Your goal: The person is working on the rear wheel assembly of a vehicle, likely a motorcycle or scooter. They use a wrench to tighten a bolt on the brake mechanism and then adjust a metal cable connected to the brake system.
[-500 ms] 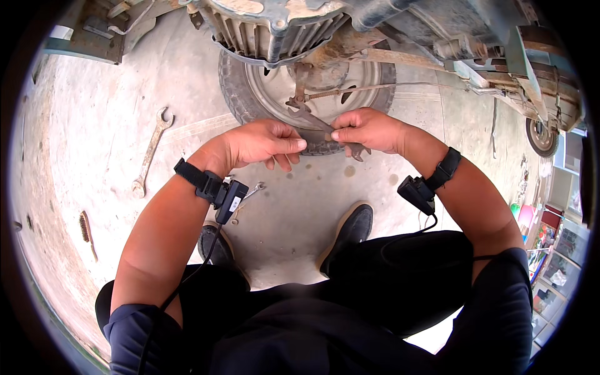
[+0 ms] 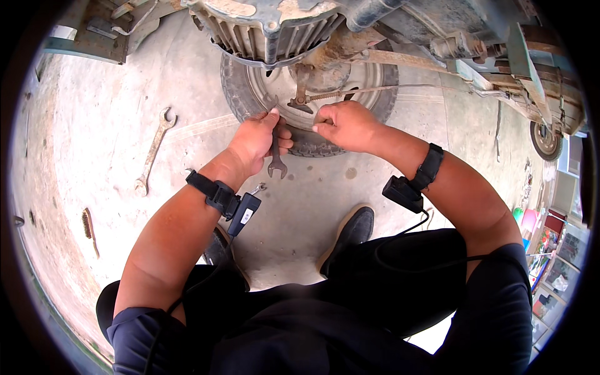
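Note:
My left hand (image 2: 257,139) grips a dark open-ended wrench (image 2: 275,156) that hangs upright, its lower jaw pointing at the floor and its upper end near a rusty bracket (image 2: 301,87) on the vehicle's underside. My right hand (image 2: 345,125) is closed just to the right of it, fingertips pinched on a small part by a thin threaded rod (image 2: 350,92). Both hands work in front of a worn tyre (image 2: 312,145). Each wrist wears a black strap with a small device.
A long silver wrench (image 2: 154,150) lies on the concrete floor to the left. A wire brush (image 2: 89,230) lies further left. A ribbed metal housing (image 2: 269,31) hangs above the tyre. A second wheel (image 2: 545,140) is at far right. My black shoes sit below.
The left hand has turned the wrench from lying across the tyre to hanging upright. Both hands have shifted slightly up toward the bracket.

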Action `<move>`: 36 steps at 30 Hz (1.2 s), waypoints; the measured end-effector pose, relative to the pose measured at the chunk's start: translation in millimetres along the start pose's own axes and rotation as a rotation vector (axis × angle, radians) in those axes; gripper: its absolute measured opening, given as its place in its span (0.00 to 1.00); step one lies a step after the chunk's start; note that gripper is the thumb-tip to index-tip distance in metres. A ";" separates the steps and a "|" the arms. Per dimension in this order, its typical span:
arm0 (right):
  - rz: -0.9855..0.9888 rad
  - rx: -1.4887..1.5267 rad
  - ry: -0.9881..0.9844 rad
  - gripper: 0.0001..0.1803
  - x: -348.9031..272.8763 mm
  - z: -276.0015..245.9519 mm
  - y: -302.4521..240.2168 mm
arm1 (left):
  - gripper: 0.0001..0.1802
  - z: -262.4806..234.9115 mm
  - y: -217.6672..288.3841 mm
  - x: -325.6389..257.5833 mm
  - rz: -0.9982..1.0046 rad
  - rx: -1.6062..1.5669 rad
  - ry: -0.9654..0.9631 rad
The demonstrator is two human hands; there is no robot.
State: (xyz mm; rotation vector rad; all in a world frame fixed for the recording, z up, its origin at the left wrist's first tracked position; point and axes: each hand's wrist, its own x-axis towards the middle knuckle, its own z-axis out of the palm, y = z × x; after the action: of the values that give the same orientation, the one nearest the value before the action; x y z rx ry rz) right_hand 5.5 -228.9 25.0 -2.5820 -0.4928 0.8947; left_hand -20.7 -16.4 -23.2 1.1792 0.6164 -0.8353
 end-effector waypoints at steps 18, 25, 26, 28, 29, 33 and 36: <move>-0.037 -0.313 0.230 0.13 35.0 0.6 58.6 | 0.11 24.6 8.5 31.8 0.116 -0.054 0.091; -0.139 -0.257 0.262 0.19 38.2 3.2 39.2 | 0.10 23.5 8.0 32.7 0.107 -0.023 0.081; -0.176 -0.210 0.288 0.20 40.9 7.7 39.7 | 0.10 23.9 7.9 33.0 0.106 -0.021 0.076; -0.176 -0.176 0.257 0.21 49.0 15.2 38.6 | 0.10 23.7 7.7 34.0 0.106 -0.030 0.068; -0.176 -0.160 0.242 0.21 51.9 17.8 39.0 | 0.10 23.6 7.6 34.5 0.106 -0.035 0.063; -0.177 -0.134 0.267 0.18 57.7 20.4 39.0 | 0.10 22.4 8.1 34.5 0.109 -0.027 0.056; -0.198 -0.129 0.243 0.18 59.6 15.7 39.2 | 0.10 20.4 8.3 34.3 0.115 -0.026 0.048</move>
State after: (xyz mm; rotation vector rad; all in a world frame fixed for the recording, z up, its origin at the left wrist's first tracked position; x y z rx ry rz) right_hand 47.4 -233.8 -34.5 -2.6506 -0.7395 0.4901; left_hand 5.3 -42.9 -40.1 1.2023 0.5914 -0.7011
